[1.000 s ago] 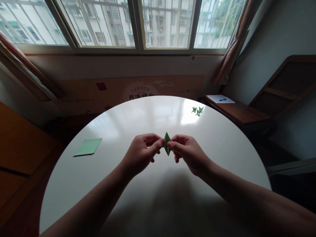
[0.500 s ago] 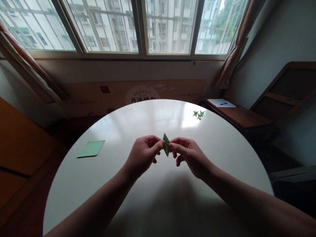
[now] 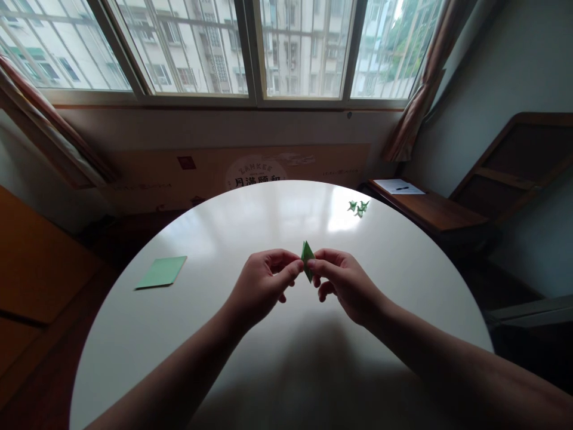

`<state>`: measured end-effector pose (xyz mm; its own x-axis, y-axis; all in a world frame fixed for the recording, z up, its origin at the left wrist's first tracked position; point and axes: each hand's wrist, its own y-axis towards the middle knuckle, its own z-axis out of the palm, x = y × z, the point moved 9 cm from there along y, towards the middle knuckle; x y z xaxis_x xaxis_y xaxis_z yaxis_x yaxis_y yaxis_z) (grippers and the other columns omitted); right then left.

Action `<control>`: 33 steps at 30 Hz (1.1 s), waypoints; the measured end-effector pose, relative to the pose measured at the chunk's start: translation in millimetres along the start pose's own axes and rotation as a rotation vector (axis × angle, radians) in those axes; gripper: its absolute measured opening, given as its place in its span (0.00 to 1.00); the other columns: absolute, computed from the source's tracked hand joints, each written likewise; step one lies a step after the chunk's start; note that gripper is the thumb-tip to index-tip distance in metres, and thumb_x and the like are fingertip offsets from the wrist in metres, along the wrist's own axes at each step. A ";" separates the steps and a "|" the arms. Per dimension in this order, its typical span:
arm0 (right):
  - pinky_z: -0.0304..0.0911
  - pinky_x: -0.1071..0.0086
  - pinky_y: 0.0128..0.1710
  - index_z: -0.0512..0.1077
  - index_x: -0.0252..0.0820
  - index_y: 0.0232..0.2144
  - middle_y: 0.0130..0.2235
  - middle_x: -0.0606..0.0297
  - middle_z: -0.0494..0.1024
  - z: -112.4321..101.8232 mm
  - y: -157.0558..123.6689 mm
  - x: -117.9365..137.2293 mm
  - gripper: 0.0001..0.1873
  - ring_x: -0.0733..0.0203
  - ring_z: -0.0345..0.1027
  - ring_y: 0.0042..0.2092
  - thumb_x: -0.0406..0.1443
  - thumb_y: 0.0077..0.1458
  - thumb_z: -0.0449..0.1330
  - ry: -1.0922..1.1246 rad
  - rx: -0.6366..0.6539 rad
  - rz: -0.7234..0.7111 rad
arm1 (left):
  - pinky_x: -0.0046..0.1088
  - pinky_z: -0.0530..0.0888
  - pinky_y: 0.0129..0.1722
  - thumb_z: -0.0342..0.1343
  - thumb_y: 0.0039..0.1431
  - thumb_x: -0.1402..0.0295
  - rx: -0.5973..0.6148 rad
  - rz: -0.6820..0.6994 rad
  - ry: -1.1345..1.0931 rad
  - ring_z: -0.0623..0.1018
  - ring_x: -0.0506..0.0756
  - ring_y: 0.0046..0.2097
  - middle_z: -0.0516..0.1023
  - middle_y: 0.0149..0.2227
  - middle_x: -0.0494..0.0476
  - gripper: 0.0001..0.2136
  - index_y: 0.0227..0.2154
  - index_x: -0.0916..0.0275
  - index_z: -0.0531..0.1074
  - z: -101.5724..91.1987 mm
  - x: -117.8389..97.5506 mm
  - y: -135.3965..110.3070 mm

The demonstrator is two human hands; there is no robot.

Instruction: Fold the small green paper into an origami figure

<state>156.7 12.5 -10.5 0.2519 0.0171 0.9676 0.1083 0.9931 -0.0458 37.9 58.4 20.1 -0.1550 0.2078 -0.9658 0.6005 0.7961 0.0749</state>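
A small piece of green origami paper (image 3: 307,254), folded into a narrow diamond, is held upright above the table between my two hands. My left hand (image 3: 267,276) pinches its left side with thumb and forefinger. On the other side my right hand (image 3: 344,276) grips it between thumb and fingers, the lower fingers curled. The fingertips cover part of the paper's middle. A stack of green square paper (image 3: 162,272) lies on the table to the left. Several small folded green paper cranes (image 3: 359,208) sit together near the far right edge.
The round white table (image 3: 215,230) fills the foreground. Beyond its right side stands a low wooden bench (image 3: 443,209) bearing a white sheet (image 3: 394,186) and a pen. A long printed cardboard panel (image 3: 206,170) leans under the window.
The folded paper has shifted slightly right and turned, its diamond now looking narrower. My left fingertips have moved right with it. The view has turned a little.
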 end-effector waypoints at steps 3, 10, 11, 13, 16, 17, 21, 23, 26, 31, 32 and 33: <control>0.58 0.75 0.20 0.75 0.40 0.25 0.25 0.67 0.71 -1.0 1.0 -1.1 0.09 0.65 0.62 0.27 0.39 0.48 0.68 0.047 -0.011 0.018 | 0.20 0.71 0.17 0.60 0.57 0.62 0.048 -0.015 0.017 0.72 0.51 0.26 0.74 0.25 0.53 0.10 0.32 0.66 0.78 4.0 1.4 0.0; 0.59 0.75 0.20 0.75 0.40 0.28 0.27 0.67 0.72 3.9 0.6 -4.5 0.10 0.65 0.62 0.28 0.41 0.48 0.69 0.061 0.042 0.030 | 0.21 0.70 0.18 0.58 0.54 0.66 0.010 -0.025 0.045 0.69 0.48 0.23 0.72 0.23 0.50 0.07 0.26 0.65 0.75 2.5 2.0 0.7; 0.59 0.75 0.20 0.75 0.40 0.28 0.27 0.66 0.72 4.5 0.4 -4.7 0.10 0.64 0.62 0.28 0.41 0.49 0.69 0.055 0.047 0.028 | 0.21 0.70 0.18 0.58 0.54 0.66 0.005 -0.025 0.056 0.69 0.48 0.23 0.72 0.23 0.50 0.07 0.26 0.65 0.74 2.4 2.1 0.5; 0.59 0.75 0.20 0.76 0.40 0.29 0.28 0.66 0.73 5.3 0.3 -5.2 0.10 0.64 0.62 0.29 0.41 0.49 0.68 0.046 0.052 0.025 | 0.22 0.70 0.19 0.57 0.54 0.66 -0.006 -0.009 0.096 0.69 0.49 0.23 0.72 0.22 0.50 0.07 0.25 0.65 0.74 2.3 1.2 -0.1; 0.59 0.75 0.20 0.74 0.40 0.27 0.27 0.67 0.71 4.9 0.8 -5.9 0.09 0.64 0.62 0.29 0.40 0.49 0.67 0.032 0.041 0.021 | 0.22 0.69 0.20 0.56 0.55 0.67 0.001 0.035 0.161 0.70 0.49 0.24 0.74 0.23 0.51 0.07 0.26 0.64 0.75 3.4 -2.0 -1.2; 0.59 0.75 0.20 0.74 0.40 0.27 0.26 0.67 0.70 4.4 1.1 -5.9 0.08 0.64 0.62 0.28 0.39 0.49 0.66 0.026 0.034 0.019 | 0.22 0.69 0.21 0.56 0.56 0.67 0.012 0.044 0.171 0.71 0.49 0.24 0.74 0.24 0.51 0.08 0.26 0.64 0.75 4.1 -2.6 -1.3; 0.60 0.75 0.20 0.72 0.41 0.25 0.25 0.69 0.69 1.6 2.1 -4.9 0.07 0.64 0.61 0.28 0.38 0.49 0.64 -0.002 0.002 0.008 | 0.22 0.71 0.21 0.57 0.59 0.64 0.054 0.059 0.177 0.72 0.50 0.26 0.76 0.26 0.53 0.09 0.30 0.64 0.77 4.4 -4.6 -0.5; 0.60 0.74 0.20 0.72 0.40 0.25 0.25 0.69 0.69 1.8 2.6 -4.1 0.07 0.65 0.61 0.27 0.38 0.50 0.64 -0.019 0.006 -0.001 | 0.23 0.72 0.21 0.57 0.59 0.63 0.057 0.059 0.149 0.73 0.51 0.28 0.78 0.28 0.54 0.10 0.32 0.65 0.77 2.9 -5.9 0.1; 0.61 0.74 0.20 0.72 0.40 0.25 0.24 0.69 0.70 3.4 2.9 -2.8 0.07 0.66 0.61 0.26 0.37 0.50 0.63 -0.071 0.033 -0.034 | 0.22 0.71 0.20 0.58 0.58 0.64 0.056 0.045 0.105 0.73 0.51 0.28 0.78 0.29 0.55 0.09 0.32 0.66 0.77 2.3 -6.0 0.4; 0.62 0.74 0.21 0.74 0.39 0.28 0.26 0.68 0.71 4.7 2.2 -1.9 0.06 0.66 0.63 0.26 0.37 0.53 0.62 -0.162 0.067 -0.097 | 0.22 0.71 0.20 0.58 0.56 0.66 0.045 0.023 0.068 0.71 0.50 0.26 0.75 0.26 0.52 0.08 0.30 0.66 0.76 4.3 -2.0 2.1; 0.63 0.74 0.21 0.74 0.39 0.29 0.26 0.68 0.71 4.9 2.1 -1.2 0.07 0.66 0.63 0.26 0.37 0.54 0.63 -0.168 0.069 -0.110 | 0.21 0.71 0.20 0.58 0.56 0.66 0.042 0.017 0.047 0.71 0.50 0.26 0.74 0.25 0.52 0.07 0.30 0.66 0.76 4.1 -0.8 2.8; 0.63 0.74 0.21 0.74 0.39 0.30 0.27 0.67 0.72 5.1 2.0 -0.2 0.08 0.66 0.63 0.27 0.39 0.54 0.64 -0.170 0.071 -0.121 | 0.21 0.71 0.20 0.58 0.55 0.66 0.034 0.010 0.022 0.70 0.49 0.26 0.73 0.25 0.51 0.08 0.30 0.66 0.76 3.1 0.4 3.6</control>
<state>151.9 15.2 -9.5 0.0750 -0.0893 0.9932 0.0583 0.9947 0.0850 42.4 59.6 19.2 -0.1656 0.2286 -0.9593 0.6283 0.7743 0.0760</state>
